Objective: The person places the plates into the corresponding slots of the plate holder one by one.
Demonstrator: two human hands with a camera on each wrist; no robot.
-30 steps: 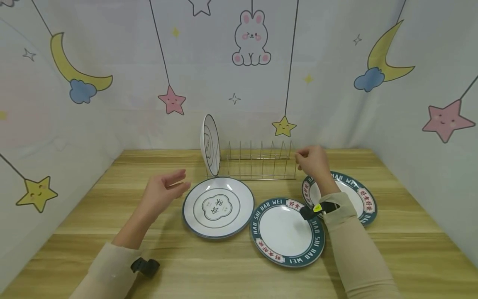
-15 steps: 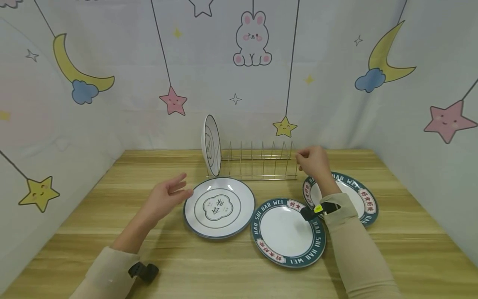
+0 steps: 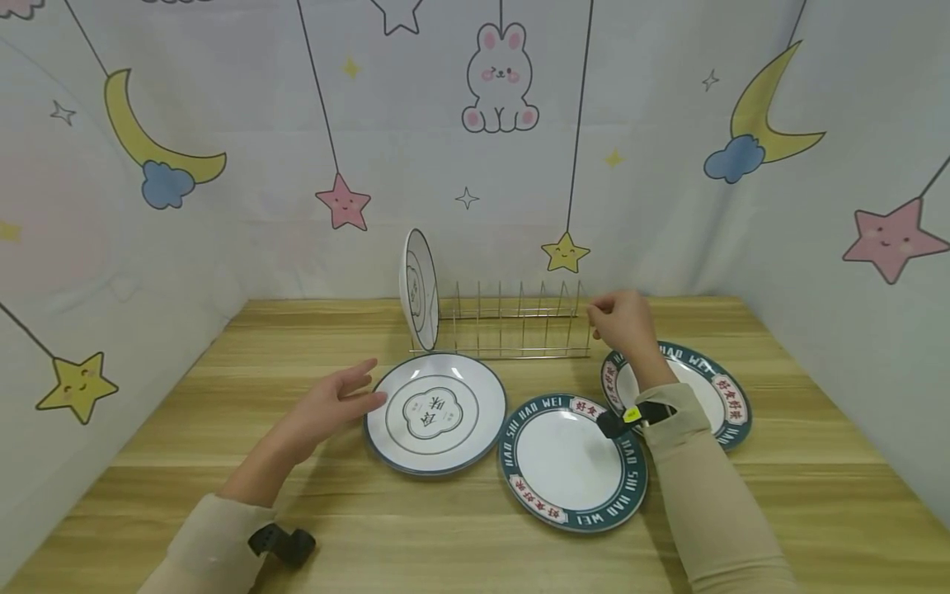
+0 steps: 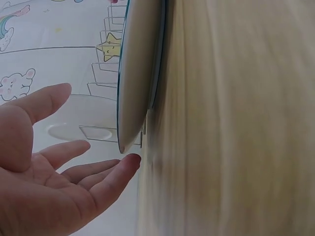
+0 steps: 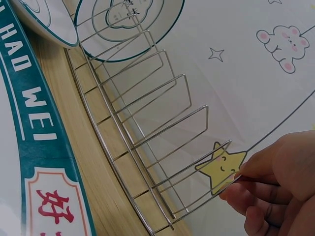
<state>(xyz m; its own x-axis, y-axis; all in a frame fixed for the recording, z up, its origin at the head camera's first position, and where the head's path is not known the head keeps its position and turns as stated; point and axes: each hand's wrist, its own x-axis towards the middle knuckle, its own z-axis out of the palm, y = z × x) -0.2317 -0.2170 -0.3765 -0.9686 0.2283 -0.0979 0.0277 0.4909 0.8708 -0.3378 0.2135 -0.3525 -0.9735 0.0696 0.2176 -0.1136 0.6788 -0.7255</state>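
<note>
My left hand [image 3: 322, 412] has its fingers spread at the left rim of a white plate with a thin blue edge [image 3: 438, 454]. In the left wrist view the little finger's tip lies right by that rim; whether it touches I cannot tell. A wire plate rack [image 3: 512, 355] stands behind the plate. At the rack's right end, my right hand [image 3: 627, 326] pinches the end wire between thumb and index finger, as the right wrist view shows. A similar white plate [image 3: 420, 289] stands upright in the rack's left end.
Two plates with green lettered rims lie at the right: a nearer plate [image 3: 567, 462] and a farther plate [image 3: 712, 396], partly behind my right forearm. A patterned cloth [image 3: 416, 148] rises behind the wooden table [image 3: 416, 536].
My left hand has moved slightly down and toward the flat white plate's left rim. The right hand keeps its hold on the rack, and the plates have not moved.
</note>
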